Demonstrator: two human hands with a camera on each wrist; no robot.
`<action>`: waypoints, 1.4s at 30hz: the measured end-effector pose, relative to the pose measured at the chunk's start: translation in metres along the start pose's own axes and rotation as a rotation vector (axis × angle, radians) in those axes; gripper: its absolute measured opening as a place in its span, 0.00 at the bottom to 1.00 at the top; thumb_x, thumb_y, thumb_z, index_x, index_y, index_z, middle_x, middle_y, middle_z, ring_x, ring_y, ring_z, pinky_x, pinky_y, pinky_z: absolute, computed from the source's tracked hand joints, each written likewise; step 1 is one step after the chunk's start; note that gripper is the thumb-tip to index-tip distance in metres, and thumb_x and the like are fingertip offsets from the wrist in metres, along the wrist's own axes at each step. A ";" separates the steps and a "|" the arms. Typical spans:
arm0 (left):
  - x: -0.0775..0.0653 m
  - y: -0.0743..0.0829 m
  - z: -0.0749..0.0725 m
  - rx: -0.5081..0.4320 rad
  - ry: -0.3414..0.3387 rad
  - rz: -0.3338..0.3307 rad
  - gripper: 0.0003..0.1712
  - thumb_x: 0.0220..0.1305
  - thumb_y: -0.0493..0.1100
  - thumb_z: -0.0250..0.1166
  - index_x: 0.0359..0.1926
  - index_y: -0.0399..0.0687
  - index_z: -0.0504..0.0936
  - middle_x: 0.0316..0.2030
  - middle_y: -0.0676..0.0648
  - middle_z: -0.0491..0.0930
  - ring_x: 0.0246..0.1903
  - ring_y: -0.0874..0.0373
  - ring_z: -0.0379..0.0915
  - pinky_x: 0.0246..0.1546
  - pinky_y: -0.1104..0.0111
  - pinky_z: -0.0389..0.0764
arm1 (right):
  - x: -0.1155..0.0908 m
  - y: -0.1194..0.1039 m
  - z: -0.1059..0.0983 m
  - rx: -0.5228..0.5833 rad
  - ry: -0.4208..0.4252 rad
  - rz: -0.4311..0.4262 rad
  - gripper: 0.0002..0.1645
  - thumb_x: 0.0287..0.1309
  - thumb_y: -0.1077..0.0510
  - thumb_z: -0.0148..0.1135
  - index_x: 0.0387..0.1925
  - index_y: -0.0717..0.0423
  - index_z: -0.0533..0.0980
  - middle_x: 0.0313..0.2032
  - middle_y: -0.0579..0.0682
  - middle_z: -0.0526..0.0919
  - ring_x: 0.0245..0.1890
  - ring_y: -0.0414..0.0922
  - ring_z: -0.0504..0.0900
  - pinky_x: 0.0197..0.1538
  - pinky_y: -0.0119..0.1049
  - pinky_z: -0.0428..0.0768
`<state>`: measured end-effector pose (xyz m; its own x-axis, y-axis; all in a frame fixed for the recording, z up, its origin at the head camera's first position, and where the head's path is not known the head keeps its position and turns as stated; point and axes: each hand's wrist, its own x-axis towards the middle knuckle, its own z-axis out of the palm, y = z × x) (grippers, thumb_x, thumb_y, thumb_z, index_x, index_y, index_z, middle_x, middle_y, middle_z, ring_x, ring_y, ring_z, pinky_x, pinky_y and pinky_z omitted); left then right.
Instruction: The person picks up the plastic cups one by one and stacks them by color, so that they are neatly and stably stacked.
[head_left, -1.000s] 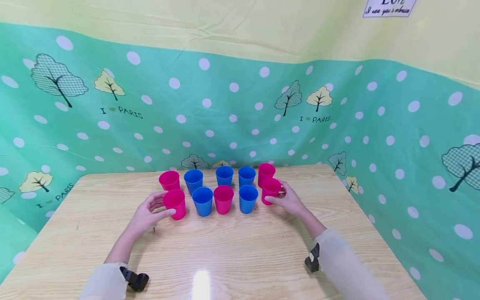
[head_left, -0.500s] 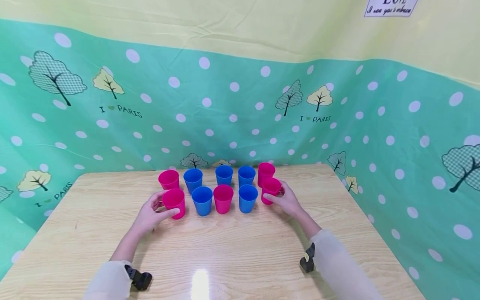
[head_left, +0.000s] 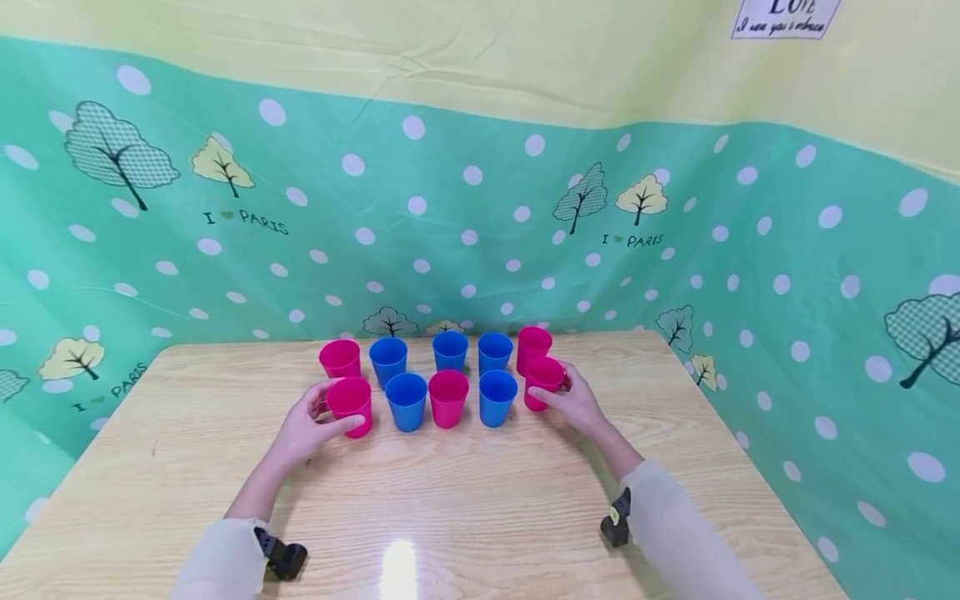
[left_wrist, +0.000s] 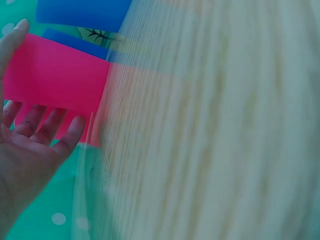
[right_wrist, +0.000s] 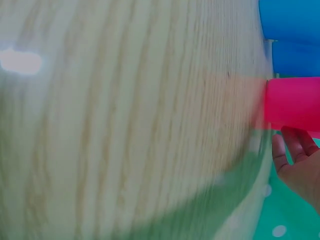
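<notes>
At the left end of the front row, my left hand (head_left: 302, 432) holds a pink cup (head_left: 351, 407), thumb across its near side. The left wrist view has the fingers (left_wrist: 73, 131) along the lower side of that upright cup (left_wrist: 57, 72). My right hand (head_left: 577, 403) grips another pink cup (head_left: 543, 377) at the row's right end, its thumb in front. Fingers (right_wrist: 294, 142) lie against that cup (right_wrist: 295, 102) in the right wrist view; the thumb is hidden there. Between the hands stand a blue cup (head_left: 407, 408), a pink cup (head_left: 447, 406) and a blue cup (head_left: 497, 404).
Behind runs a second row: a pink cup (head_left: 340, 358), blue cups (head_left: 388, 363), (head_left: 450, 354) and a pink cup (head_left: 532, 346) at its right. All stand near the far edge of the wooden table (head_left: 450, 500), before a green dotted curtain (head_left: 420, 292).
My left hand has shifted slightly right, its thumb reaching farther across the cup. The right forearm has moved slightly inward. The cups keep their places.
</notes>
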<state>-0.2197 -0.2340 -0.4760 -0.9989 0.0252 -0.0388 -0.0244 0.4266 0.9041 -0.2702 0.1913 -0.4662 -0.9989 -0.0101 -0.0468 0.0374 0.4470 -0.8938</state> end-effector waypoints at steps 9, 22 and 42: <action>0.004 -0.002 0.005 -0.006 -0.010 0.026 0.49 0.51 0.55 0.71 0.69 0.51 0.55 0.61 0.39 0.65 0.60 0.42 0.62 0.57 0.50 0.71 | -0.001 -0.002 -0.008 -0.006 -0.003 -0.003 0.45 0.49 0.43 0.69 0.64 0.52 0.60 0.57 0.54 0.72 0.57 0.51 0.71 0.59 0.46 0.74; 0.004 0.003 0.001 0.009 -0.018 0.031 0.50 0.50 0.56 0.71 0.69 0.50 0.55 0.60 0.38 0.66 0.59 0.41 0.64 0.53 0.53 0.74 | -0.004 -0.012 -0.020 -0.030 -0.001 -0.003 0.48 0.46 0.39 0.69 0.65 0.48 0.59 0.57 0.50 0.72 0.56 0.50 0.71 0.56 0.45 0.76; 0.002 0.004 0.001 0.020 -0.015 0.022 0.47 0.51 0.57 0.70 0.67 0.50 0.57 0.59 0.39 0.69 0.57 0.44 0.65 0.48 0.64 0.73 | -0.013 -0.020 -0.034 -0.098 0.003 -0.019 0.46 0.48 0.40 0.68 0.64 0.50 0.60 0.56 0.53 0.73 0.56 0.51 0.71 0.55 0.45 0.76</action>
<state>-0.2221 -0.2313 -0.4729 -0.9985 0.0480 -0.0252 -0.0013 0.4437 0.8962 -0.2592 0.2128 -0.4322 -0.9994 -0.0167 -0.0288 0.0155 0.5320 -0.8466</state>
